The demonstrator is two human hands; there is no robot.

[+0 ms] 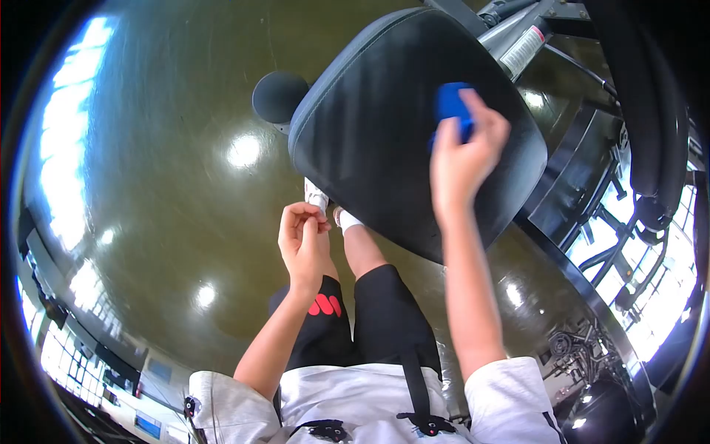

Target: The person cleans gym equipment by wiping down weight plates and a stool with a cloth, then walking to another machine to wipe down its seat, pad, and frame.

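A black padded seat (384, 111) with a stitched edge fills the upper middle of the view. Over its right half, my right hand (470, 144) grips a small blue cloth (452, 103) against the upholstery, thumb and index finger on top; the hand is a little blurred. My left hand (301, 233) is held in the air left of the seat's lower edge, its fingers curled in and pressed to the thumb. Whether anything sits between those fingertips is hidden.
A round black pad (280, 97) juts out left of the seat. Metal frame bars with a white label (522, 52) rise behind it, and a thick black padded bar (634, 96) stands at the right. My shoes (316, 194) rest on the glossy green floor (185, 170).
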